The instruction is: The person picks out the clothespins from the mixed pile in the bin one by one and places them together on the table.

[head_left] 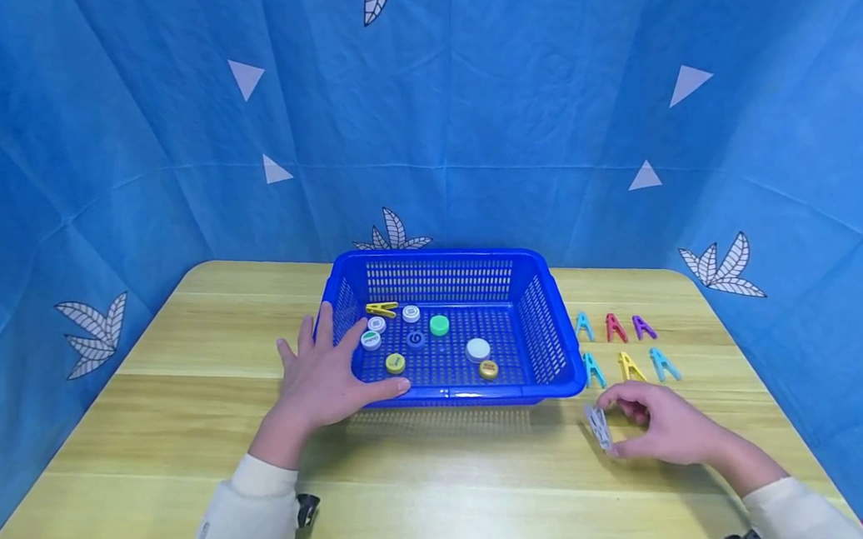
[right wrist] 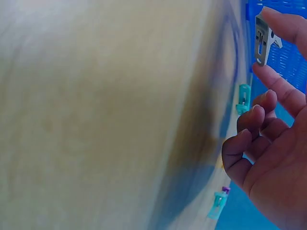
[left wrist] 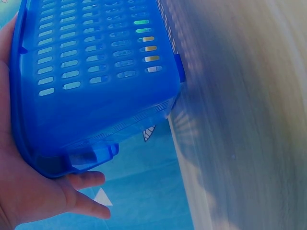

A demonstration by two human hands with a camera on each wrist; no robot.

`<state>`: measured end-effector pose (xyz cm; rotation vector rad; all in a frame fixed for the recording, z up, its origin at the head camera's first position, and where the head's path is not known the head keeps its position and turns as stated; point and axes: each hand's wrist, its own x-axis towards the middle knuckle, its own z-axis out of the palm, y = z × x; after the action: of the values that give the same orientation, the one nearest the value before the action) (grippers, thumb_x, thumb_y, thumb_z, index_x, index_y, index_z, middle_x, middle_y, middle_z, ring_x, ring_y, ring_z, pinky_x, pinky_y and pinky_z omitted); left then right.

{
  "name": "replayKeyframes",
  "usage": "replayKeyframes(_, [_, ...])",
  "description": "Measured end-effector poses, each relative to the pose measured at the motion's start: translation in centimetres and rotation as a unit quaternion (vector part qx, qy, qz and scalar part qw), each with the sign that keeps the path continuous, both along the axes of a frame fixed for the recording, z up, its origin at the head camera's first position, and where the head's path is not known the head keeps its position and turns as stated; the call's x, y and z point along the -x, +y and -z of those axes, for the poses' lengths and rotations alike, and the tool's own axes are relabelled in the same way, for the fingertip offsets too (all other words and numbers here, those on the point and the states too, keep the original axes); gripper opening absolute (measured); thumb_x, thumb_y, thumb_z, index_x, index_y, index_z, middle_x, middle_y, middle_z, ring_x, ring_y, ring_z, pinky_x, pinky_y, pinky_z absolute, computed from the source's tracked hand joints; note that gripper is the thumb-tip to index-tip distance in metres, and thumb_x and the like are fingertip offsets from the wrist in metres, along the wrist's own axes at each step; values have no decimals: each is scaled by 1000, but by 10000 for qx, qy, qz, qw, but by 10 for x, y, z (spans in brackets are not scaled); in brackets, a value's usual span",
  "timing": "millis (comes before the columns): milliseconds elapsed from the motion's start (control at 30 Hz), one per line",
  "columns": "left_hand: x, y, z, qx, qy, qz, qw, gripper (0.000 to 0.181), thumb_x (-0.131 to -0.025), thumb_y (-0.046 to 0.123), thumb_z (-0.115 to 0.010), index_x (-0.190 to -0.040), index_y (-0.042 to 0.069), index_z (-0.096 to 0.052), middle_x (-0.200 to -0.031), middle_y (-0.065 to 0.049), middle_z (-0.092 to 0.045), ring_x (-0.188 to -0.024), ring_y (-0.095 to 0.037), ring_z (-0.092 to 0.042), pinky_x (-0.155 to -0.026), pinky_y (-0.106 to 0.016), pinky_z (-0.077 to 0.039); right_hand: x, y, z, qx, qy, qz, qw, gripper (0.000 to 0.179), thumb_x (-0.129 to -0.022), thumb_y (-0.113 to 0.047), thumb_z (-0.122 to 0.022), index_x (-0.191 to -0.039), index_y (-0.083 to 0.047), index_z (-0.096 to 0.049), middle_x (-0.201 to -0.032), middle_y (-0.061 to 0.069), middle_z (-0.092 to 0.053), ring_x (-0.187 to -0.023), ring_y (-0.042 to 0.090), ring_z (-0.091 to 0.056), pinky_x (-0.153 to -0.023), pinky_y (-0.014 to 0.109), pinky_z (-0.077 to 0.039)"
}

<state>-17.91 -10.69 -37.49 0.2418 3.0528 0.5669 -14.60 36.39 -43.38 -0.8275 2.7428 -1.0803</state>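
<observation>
My right hand (head_left: 672,424) pinches a grey clothespin (head_left: 598,426) between thumb and index finger, above the table to the right of the basket. In the right wrist view the clothespin (right wrist: 262,40) spans lengthwise from thumb tip to index fingertip, the other fingers curling below it. My left hand (head_left: 322,379) rests on the front left corner of a blue plastic basket (head_left: 445,394), fingers spread and thumb along the front rim. Inside the basket lie a yellow clothespin (head_left: 381,308) and several bottle caps, among them a green cap (head_left: 438,325) and a white cap (head_left: 478,350).
Right of the basket, clothespins lie in two rows, including a red clothespin (head_left: 615,327), a purple clothespin (head_left: 643,327), a yellow clothespin (head_left: 631,366) and a light blue clothespin (head_left: 664,363). A blue patterned curtain (head_left: 442,120) surrounds the wooden table (head_left: 445,504).
</observation>
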Motion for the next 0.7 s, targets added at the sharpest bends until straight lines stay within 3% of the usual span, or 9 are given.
replayKeyframes(700, [1, 1, 2, 3, 6, -27, 10000, 127, -60, 99, -48, -158, 19, -34, -164, -23, 5, -145, -53, 7, -101, -78, 11, 0, 1, -1, -378, -405, -25, 9985, 47, -74, -22, -88, -116, -17, -67, -81, 0, -51, -73, 16, -47, -61, 26, -39])
